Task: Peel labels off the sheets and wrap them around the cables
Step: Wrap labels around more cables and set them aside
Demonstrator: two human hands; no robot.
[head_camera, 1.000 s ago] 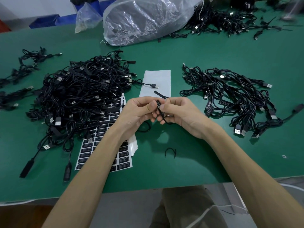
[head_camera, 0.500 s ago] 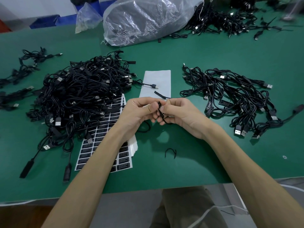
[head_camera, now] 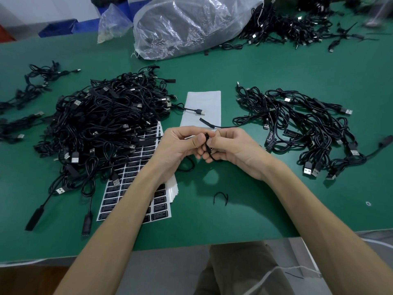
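Note:
My left hand [head_camera: 180, 145] and my right hand [head_camera: 236, 150] meet above the middle of the green table, both pinching one thin black cable [head_camera: 207, 149] between thumbs and fingers. A small black label seems pressed on the cable between my thumbs, mostly hidden. The cable hangs in a loop under my hands. A stack of sheets with black labels [head_camera: 136, 182] lies under my left forearm. A big heap of black USB cables [head_camera: 106, 124] sits to the left, a smaller heap [head_camera: 302, 128] to the right.
A white empty backing sheet [head_camera: 204, 103] lies beyond my hands with a USB plug [head_camera: 200, 112] on it. A small black twist tie [head_camera: 220, 197] lies near the front edge. A clear plastic bag [head_camera: 191, 24] and more cables [head_camera: 287, 28] sit at the back.
My hands stay together on the cable; the thumbs have shifted slightly along it. Nothing else has moved.

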